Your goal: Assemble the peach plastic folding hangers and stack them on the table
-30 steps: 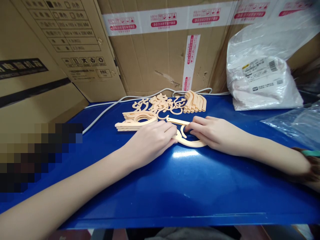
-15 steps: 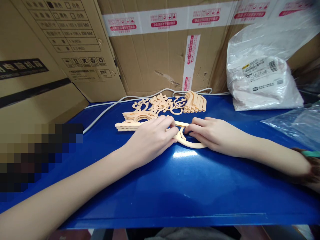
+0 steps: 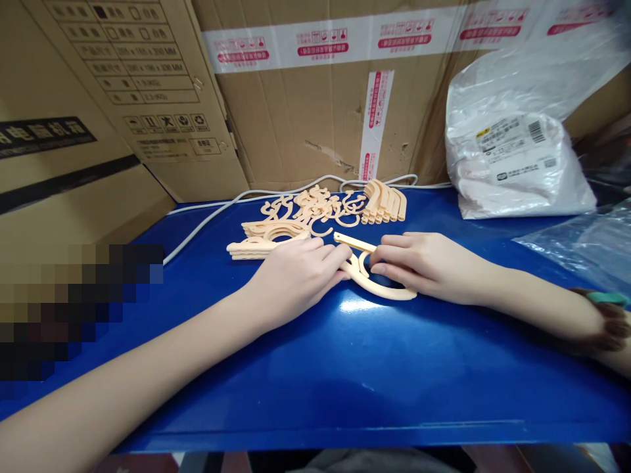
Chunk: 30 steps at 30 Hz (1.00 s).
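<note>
A cream plastic folding hanger [image 3: 384,289], with a straight bar and curved arms, lies low over the blue table between my hands. My left hand [image 3: 303,272] pinches its left end between thumb and fingers. From the other side, my right hand [image 3: 426,266] is closed on the bar and the inner curved part; its fingertips cover some of the hanger. Just behind my left hand lies a stack of similar cream hanger pieces [image 3: 251,249], partly hidden by that hand.
Behind the hands lie a pile of small cream hooks [image 3: 315,203] and a row of curved arm pieces [image 3: 387,202]. A white cable [image 3: 207,223] runs along the back. Cardboard boxes [image 3: 305,118] wall the table [image 3: 345,381]. A plastic bag [image 3: 522,164] stands at right.
The hanger has turned slightly, its right curved end now lower and showing past my right hand. The bar's left end has come into view as my left fingers shifted down.
</note>
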Each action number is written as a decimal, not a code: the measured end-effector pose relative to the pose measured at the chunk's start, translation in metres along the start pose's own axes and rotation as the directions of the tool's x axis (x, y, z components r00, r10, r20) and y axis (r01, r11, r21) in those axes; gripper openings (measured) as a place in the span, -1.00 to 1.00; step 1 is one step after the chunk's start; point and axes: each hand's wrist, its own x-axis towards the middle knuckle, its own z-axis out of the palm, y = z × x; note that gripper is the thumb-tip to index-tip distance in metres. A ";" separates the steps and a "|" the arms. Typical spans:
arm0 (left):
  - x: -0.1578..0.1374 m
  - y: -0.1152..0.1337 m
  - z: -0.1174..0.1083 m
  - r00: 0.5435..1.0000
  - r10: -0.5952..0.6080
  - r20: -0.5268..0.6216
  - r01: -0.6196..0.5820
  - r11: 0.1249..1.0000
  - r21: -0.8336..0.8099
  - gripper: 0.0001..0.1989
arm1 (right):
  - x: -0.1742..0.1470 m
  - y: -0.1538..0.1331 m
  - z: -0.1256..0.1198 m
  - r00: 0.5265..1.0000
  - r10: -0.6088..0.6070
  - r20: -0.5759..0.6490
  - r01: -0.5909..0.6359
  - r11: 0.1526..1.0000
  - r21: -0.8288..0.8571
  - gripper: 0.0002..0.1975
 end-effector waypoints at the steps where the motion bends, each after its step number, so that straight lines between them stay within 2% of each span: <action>1: 0.000 0.000 0.001 1.000 -0.008 -0.003 0.008 1.000 -0.011 -0.77 | 0.000 0.001 0.000 1.000 0.000 -0.006 0.000 1.000 0.016 -0.60; 7: 0.001 0.001 0.000 0.990 -0.124 0.062 0.134 0.971 -0.198 -0.78 | -0.001 -0.006 0.001 0.996 -0.076 -0.041 0.077 0.997 0.020 -0.59; 9: 0.001 0.001 -0.002 0.981 -0.164 0.102 0.186 0.945 -0.270 -0.73 | -0.001 -0.013 0.001 0.993 -0.110 -0.044 0.111 0.994 0.010 -0.62; 11: 0.002 0.001 -0.004 0.973 -0.179 0.147 0.219 0.916 -0.336 -0.68 | -0.002 -0.020 0.002 0.991 -0.133 -0.027 0.133 0.991 0.002 -0.62; 14: 0.002 0.002 -0.006 0.964 -0.187 0.188 0.249 0.882 -0.400 -0.72 | -0.003 -0.025 0.003 0.992 -0.128 0.007 0.129 0.992 -0.013 -0.61; 25: 0.002 0.003 -0.002 0.946 -0.221 0.238 0.307 0.847 -0.433 -0.75 | -0.003 -0.023 0.004 0.989 -0.138 -0.047 0.136 0.990 -0.034 -0.76; 30: 0.002 0.001 -0.003 0.959 -0.167 0.230 0.250 0.881 -0.401 -0.72 | -0.003 -0.016 0.004 0.998 -0.019 -0.067 0.012 0.995 -0.103 -0.80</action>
